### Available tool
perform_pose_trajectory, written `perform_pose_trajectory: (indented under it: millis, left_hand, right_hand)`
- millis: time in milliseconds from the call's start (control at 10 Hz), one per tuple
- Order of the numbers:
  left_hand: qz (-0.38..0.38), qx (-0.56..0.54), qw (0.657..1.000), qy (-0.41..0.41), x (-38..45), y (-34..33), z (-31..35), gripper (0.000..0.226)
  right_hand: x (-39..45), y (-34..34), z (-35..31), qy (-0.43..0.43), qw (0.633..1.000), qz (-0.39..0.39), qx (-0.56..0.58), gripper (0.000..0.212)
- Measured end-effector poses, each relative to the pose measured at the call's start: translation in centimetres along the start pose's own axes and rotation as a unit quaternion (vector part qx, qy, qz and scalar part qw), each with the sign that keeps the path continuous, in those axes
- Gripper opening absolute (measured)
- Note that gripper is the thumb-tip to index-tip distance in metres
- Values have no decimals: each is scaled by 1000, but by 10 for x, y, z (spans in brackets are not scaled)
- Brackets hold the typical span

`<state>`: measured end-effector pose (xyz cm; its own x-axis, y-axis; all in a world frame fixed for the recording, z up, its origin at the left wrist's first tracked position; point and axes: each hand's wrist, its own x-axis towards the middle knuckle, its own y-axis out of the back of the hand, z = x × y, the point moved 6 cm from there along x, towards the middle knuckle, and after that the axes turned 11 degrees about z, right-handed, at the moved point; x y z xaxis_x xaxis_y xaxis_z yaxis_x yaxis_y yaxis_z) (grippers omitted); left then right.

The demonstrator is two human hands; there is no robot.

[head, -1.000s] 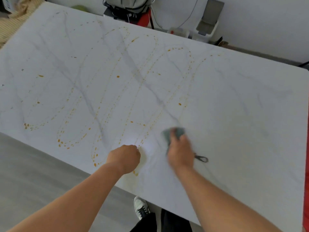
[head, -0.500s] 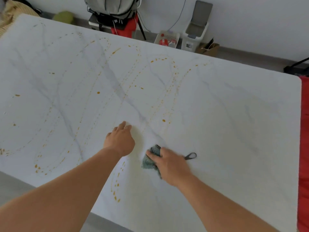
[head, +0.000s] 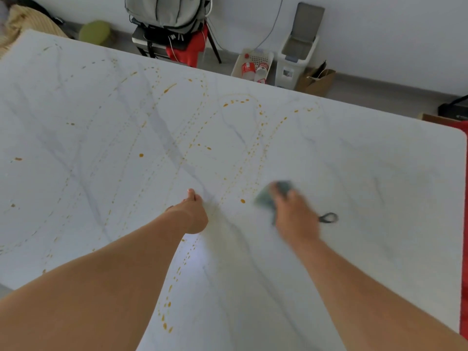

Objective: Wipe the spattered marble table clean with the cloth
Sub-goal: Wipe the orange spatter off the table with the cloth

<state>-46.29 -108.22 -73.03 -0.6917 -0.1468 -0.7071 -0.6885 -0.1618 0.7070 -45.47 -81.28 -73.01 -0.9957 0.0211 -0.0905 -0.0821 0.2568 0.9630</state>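
Note:
The white marble table [head: 367, 173] with grey veins fills most of the view. Looping trails of orange-brown spatter [head: 253, 148] run across its left and middle. My right hand [head: 295, 214] presses a small grey-green cloth [head: 266, 197] flat on the marble just right of an orange drop; the hand and cloth are blurred. The cloth's dark hanging loop [head: 328, 218] trails out to the right of the hand. My left hand [head: 190, 214] rests on the table to the left of the cloth, fingers stretched forward on the surface.
Beyond the far table edge stand a chair with a grey backpack [head: 167, 13] and red fabric, a white basket with bottles [head: 253, 64], a white bin [head: 298, 49] and a paper bag [head: 316, 81]. A red strip [head: 464, 249] borders the table's right edge.
My right hand has swept the cloth away from me and to the right, from beside my left hand to right of the orange drop. My left hand has stayed planted on the table.

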Motion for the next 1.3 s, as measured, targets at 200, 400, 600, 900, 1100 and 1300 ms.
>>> perform_pose_trajectory:
  millis: [200, 400, 600, 900, 1100, 1300]
  left_hand:
    - [-27, 80, 996, 29, -7, 0, 7, 81]
    - [-50, 90, 994, 36, -5, -2, 6, 85]
    - [-46, 86, 994, 50, -12, -5, 9, 87]
    - [-78, 170, 982, 14, -11, -2, 0, 68]
    - [22, 64, 997, 37, -6, 37, 17, 41]
    - [177, 60, 982, 1, 10, 83, 30, 24]
  right_hand:
    - [-7, -15, -44, 47, 998, -9, 30, 68]
    - [63, -4, -5, 41, 998, -12, 40, 58]
    - [22, -14, -40, 104, 993, -4, 51, 65]
    - [120, 13, 44, -137, 988, 63, 21, 67]
    - [41, -15, -52, 284, 953, -93, 44, 59]
    - [102, 16, 4, -119, 987, 95, 54, 48]
